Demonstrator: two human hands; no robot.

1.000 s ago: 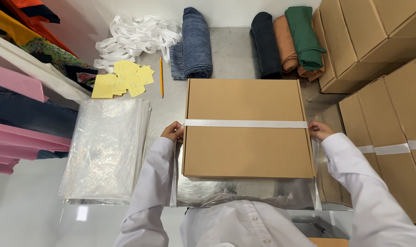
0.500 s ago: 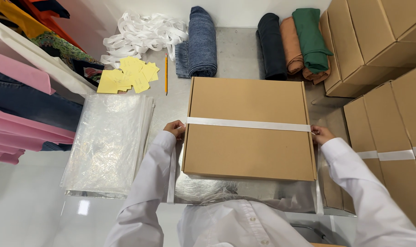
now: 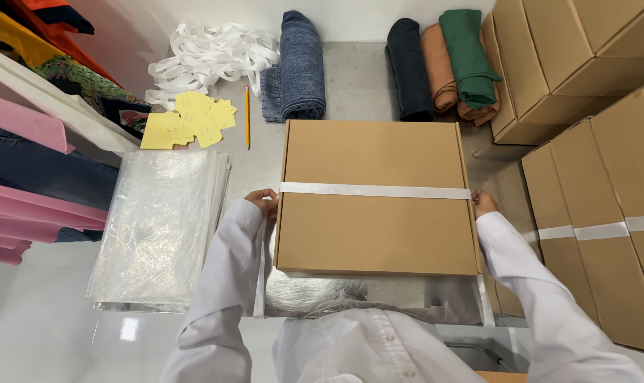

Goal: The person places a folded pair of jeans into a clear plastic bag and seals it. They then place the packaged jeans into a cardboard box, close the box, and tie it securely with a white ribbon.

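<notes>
A flat brown cardboard box (image 3: pixel 376 198) lies closed on the steel table (image 3: pixel 350 92) in front of me. A white strap (image 3: pixel 375 190) runs across its lid from side to side. My left hand (image 3: pixel 264 204) grips the strap at the box's left edge, and the strap's end hangs down past my sleeve. My right hand (image 3: pixel 483 202) holds the strap at the right edge, where another end trails down beside the box. Both arms are in white sleeves.
A stack of clear plastic bags (image 3: pixel 159 227) lies left of the box. Yellow paper tags (image 3: pixel 183 122), a pencil (image 3: pixel 247 117) and a heap of white straps (image 3: pixel 208 57) lie behind. Folded garments (image 3: pixel 300 67) (image 3: pixel 442 64) line the back. Strapped brown boxes (image 3: pixel 605 213) stand at right; clothes (image 3: pixel 31 177) at left.
The view has shifted slightly. Both hands stay at the box's side edges on the strap; the box has not moved.
</notes>
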